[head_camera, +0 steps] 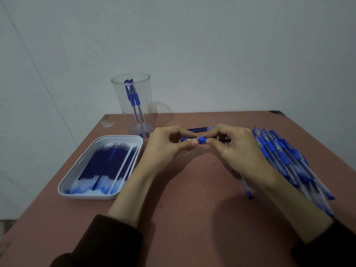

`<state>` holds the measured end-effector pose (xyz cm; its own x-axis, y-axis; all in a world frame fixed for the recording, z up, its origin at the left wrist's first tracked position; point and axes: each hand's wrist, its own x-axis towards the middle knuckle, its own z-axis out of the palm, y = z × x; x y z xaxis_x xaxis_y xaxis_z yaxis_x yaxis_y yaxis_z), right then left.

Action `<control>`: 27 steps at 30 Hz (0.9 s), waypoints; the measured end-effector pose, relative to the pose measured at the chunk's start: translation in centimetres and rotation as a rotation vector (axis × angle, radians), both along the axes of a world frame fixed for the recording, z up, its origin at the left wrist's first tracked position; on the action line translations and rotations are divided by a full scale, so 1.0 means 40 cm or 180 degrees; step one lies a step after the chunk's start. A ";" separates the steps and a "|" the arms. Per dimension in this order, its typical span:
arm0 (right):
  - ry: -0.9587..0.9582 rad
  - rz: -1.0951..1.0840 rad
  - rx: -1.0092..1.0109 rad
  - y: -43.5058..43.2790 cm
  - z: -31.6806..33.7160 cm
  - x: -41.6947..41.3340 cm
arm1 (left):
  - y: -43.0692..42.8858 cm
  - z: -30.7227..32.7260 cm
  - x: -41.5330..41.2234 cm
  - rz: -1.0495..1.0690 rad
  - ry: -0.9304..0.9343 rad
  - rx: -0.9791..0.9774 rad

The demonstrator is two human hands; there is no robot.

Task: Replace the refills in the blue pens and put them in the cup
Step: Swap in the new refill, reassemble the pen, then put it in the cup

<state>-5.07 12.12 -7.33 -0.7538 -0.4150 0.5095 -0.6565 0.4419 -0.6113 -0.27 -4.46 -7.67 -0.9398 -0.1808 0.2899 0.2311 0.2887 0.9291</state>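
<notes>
Both hands meet over the middle of the brown table [192,189], holding one blue pen [202,140] level between them. The left hand [167,145] pinches it by thumb and curled fingers at its left end, and the right hand [237,149] pinches it just right of the blue rubber grip, with the rest of the barrel hidden under the fingers. Behind the hands a single refill [198,129] lies flat on the table. The clear cup [115,89] stands upright near the far left edge with two pens [133,97] inside it, leaning together. Just in front of it sits a white tray [84,157] holding a row of refills [107,166] side by side. To the right, under and beyond the right forearm, lies a loose pile of pens [285,160]. Dark sleeves cover both wrists at the bottom.
</notes>
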 end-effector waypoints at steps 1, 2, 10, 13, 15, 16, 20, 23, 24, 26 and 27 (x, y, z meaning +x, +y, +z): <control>-0.0003 0.0004 -0.0023 0.001 0.001 0.001 | 0.000 -0.001 -0.001 0.0000 0.0011 -0.0007; -0.0011 0.0013 -0.0043 0.001 0.002 0.002 | 0.000 -0.001 -0.001 0.0008 0.0020 -0.0004; -0.0009 0.0068 -0.0037 -0.004 -0.001 0.005 | -0.002 -0.004 0.000 0.0044 0.0051 -0.0064; -0.0045 0.0108 -0.0346 -0.011 -0.005 0.006 | 0.002 0.001 0.000 0.0103 0.0145 0.0111; 0.0006 0.0187 -0.0475 -0.018 -0.006 0.010 | 0.012 0.007 0.000 0.0143 0.0319 0.0418; 0.0043 0.0241 -0.0479 -0.021 -0.005 0.013 | 0.017 0.009 0.001 0.0182 0.0400 0.0656; -0.0053 0.0607 -0.0450 -0.028 -0.006 0.031 | 0.025 0.024 0.011 0.0481 0.0621 0.1251; -0.0089 0.0632 -0.0182 -0.029 -0.017 0.028 | 0.007 0.081 0.028 0.0672 0.0816 0.1228; -0.0091 0.0560 -0.0101 -0.027 -0.021 0.024 | -0.010 0.114 0.032 0.0777 0.0958 0.1138; -0.0120 0.0453 -0.0029 -0.024 -0.027 0.016 | -0.056 0.195 0.037 0.1105 0.1417 0.0691; -0.0123 0.0424 -0.0005 -0.023 -0.029 0.014 | -0.081 0.241 0.040 0.1303 0.1705 0.0409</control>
